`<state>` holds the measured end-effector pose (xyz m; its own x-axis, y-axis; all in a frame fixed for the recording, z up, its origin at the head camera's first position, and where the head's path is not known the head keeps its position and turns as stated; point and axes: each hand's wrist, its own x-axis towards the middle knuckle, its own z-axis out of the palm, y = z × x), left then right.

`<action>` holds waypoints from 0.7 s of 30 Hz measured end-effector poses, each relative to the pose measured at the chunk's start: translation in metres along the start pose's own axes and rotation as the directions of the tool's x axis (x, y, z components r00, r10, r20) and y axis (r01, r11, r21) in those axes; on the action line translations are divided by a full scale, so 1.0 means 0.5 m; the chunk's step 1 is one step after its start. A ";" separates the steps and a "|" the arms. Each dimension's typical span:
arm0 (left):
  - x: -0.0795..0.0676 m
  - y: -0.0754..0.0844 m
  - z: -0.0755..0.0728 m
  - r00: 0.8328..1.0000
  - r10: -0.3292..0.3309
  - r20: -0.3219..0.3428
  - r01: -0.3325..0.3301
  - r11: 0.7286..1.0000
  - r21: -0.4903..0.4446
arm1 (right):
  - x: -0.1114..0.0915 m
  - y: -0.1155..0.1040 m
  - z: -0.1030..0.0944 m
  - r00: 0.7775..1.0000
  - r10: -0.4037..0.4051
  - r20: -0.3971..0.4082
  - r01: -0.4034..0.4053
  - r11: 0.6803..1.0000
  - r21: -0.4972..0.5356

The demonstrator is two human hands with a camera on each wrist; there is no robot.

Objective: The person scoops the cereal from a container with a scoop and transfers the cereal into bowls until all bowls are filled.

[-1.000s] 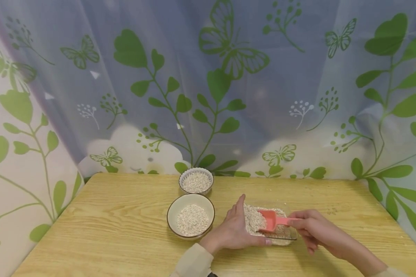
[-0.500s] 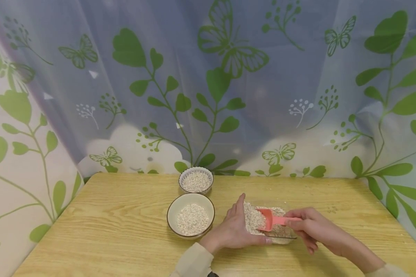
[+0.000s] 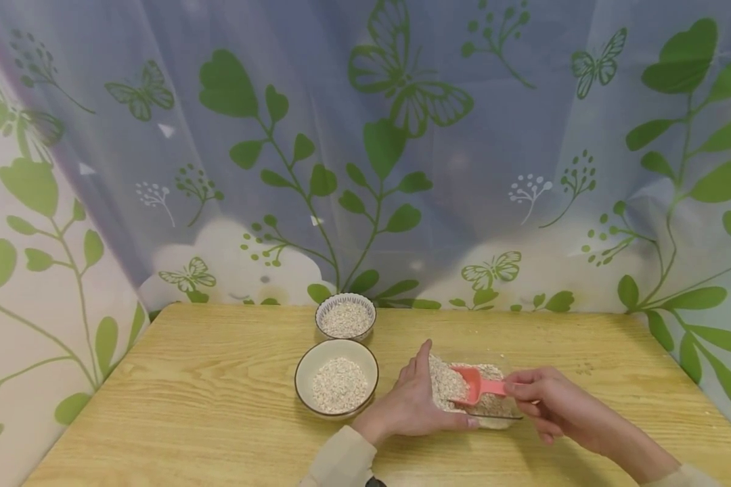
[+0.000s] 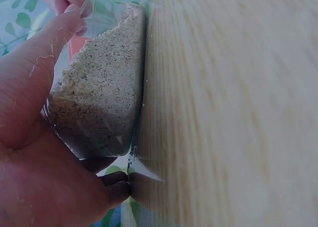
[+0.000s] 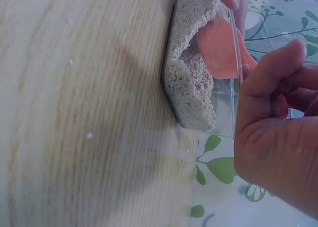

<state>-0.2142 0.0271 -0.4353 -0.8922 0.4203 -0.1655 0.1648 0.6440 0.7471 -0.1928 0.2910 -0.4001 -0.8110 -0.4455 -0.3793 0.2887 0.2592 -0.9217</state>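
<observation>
A clear rectangular container (image 3: 501, 424) filled with rolled oats (image 4: 107, 68) stands on the table in the head view. My left hand (image 3: 409, 406) grips its left end, thumb along the front rim and fingers round the far side. A coral-pink scoop (image 3: 472, 387) dips into the oats, its bowl pointing left. The right hand (image 3: 563, 408) pinches the scoop's handle at the container's right end. Seen from the right wrist, the scoop (image 5: 218, 49) slants into a hollow in the oats, inside the clear wall.
Left of the container stands a cream bowl (image 3: 303, 379) with a dark rim, holding oats. Behind it is a smaller patterned bowl (image 3: 321, 316), also with oats. Stray flakes (image 5: 90, 135) dot the wooden table (image 3: 189, 392). A leaf-print curtain (image 3: 493, 203) hangs behind the table.
The scoop and right hand shift only slightly within the container, a little left and then back right. The left hand and bowls stay in place.
</observation>
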 end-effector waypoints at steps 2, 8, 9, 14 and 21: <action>0.000 0.000 0.000 1.000 0.003 0.000 -0.003 1.000 0.001 | -0.001 0.001 0.000 1.000 -0.001 0.002 0.001 1.000 0.011; 0.000 0.001 0.000 1.000 -0.004 0.010 0.004 1.000 -0.001 | 0.002 -0.001 0.009 1.000 0.015 -0.026 -0.016 1.000 -0.006; 0.000 0.001 0.000 1.000 -0.005 0.010 0.005 1.000 -0.001 | 0.003 -0.001 0.011 0.999 0.017 -0.030 -0.017 1.000 -0.010; -0.001 0.001 0.001 1.000 -0.004 0.007 0.004 1.000 -0.005 | 0.004 -0.002 0.014 1.000 0.008 -0.026 -0.009 1.000 -0.010; -0.001 -0.001 0.001 1.000 0.005 0.006 -0.005 1.000 -0.010 | -0.004 0.011 0.003 1.000 -0.016 0.003 0.016 1.000 0.025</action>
<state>-0.2136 0.0268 -0.4359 -0.8887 0.4274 -0.1659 0.1649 0.6357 0.7541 -0.1886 0.2920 -0.4043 -0.8140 -0.4520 -0.3648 0.2884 0.2307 -0.9293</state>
